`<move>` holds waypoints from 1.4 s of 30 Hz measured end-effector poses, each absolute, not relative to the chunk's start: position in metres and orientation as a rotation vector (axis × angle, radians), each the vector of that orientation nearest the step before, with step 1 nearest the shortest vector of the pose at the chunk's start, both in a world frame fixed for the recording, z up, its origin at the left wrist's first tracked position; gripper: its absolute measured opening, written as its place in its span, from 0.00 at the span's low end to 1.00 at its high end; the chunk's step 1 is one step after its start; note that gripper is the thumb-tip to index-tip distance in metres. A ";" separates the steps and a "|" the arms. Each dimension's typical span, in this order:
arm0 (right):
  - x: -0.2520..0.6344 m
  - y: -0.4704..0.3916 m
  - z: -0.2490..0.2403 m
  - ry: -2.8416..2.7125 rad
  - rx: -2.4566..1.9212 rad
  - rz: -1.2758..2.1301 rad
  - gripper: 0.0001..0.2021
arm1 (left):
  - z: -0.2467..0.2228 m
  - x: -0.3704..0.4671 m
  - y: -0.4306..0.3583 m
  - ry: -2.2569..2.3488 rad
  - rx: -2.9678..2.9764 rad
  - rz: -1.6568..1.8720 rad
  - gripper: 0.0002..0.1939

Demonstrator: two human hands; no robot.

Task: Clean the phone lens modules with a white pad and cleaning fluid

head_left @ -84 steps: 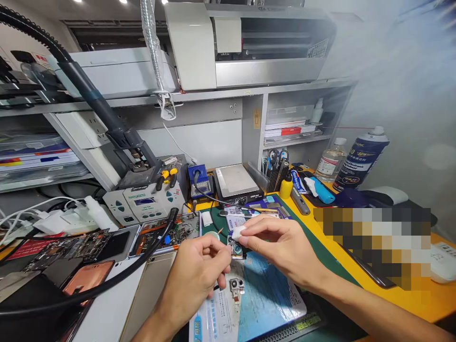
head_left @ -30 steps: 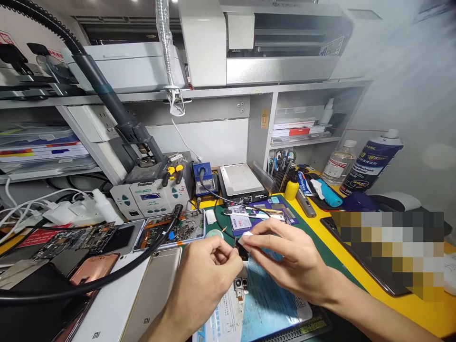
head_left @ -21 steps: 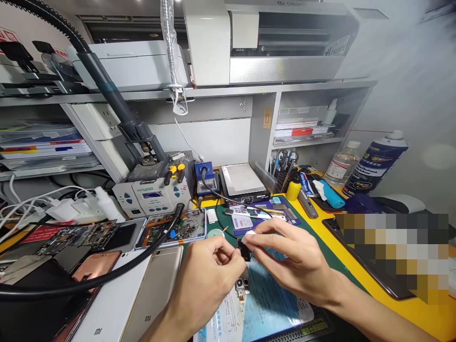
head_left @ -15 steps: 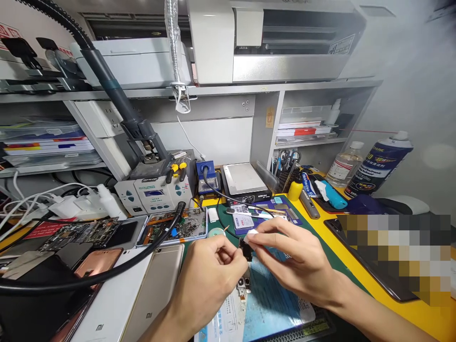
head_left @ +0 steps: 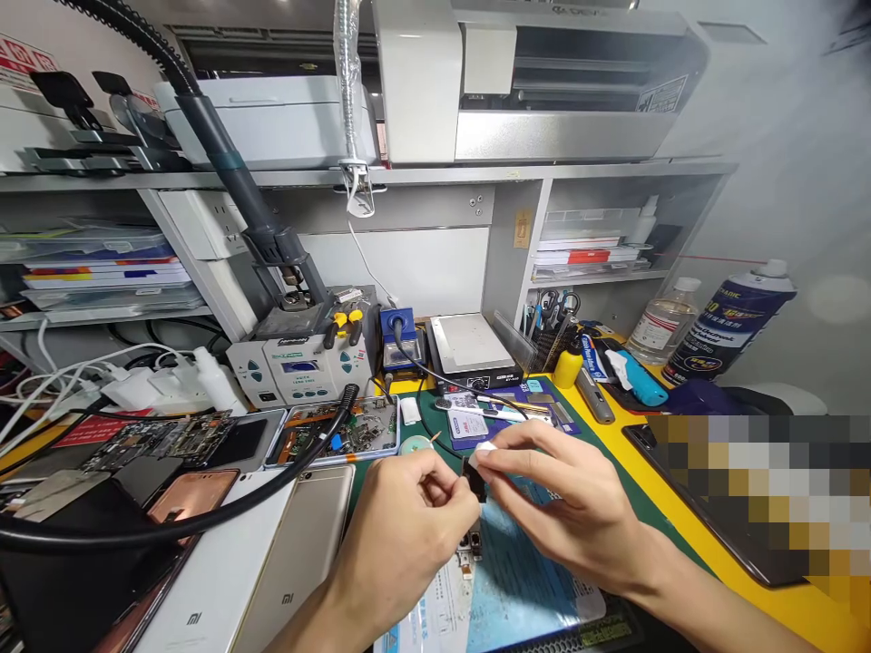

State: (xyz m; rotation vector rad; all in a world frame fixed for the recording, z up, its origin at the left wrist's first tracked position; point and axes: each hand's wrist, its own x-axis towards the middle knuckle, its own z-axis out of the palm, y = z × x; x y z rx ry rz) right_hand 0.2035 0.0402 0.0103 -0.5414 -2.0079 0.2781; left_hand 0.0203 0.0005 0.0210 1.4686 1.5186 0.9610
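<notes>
Between my hands is a small dark part (head_left: 474, 479), standing above a blue work mat (head_left: 517, 580). My left hand (head_left: 415, 526) is pinched at its lower left side, with the fingertips largely hidden behind the hand. A small white piece (head_left: 484, 451) sits between the thumb and fingers of my right hand (head_left: 558, 499), against the top of the dark part. Below them, a small circuit assembly with camera modules (head_left: 469, 547) lies on the mat, partly covered by my left hand.
Phones (head_left: 299, 544) and a parts tray (head_left: 367, 426) are on the left, crossed by a black hose (head_left: 224, 521). Behind stand a soldering station (head_left: 306, 367) and a heating plate (head_left: 473, 345). A dark phone (head_left: 708, 508), bottle (head_left: 663, 322) and spray can (head_left: 731, 322) are on the right.
The whole view has shifted slightly, so the background appears a little further right. Both hands keep nearly the same pose around the dark part and white piece.
</notes>
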 end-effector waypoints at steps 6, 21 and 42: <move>0.209 0.043 0.020 -1.768 -0.755 0.627 0.07 | 0.030 0.019 0.002 1.369 1.379 0.909 0.10; 0.220 0.055 0.027 -1.215 -0.698 2.111 0.12 | 0.037 0.020 -0.001 1.290 1.291 0.885 0.12; 0.216 0.051 0.029 -1.200 -0.780 1.921 0.11 | 0.034 0.018 0.002 1.312 1.311 0.857 0.10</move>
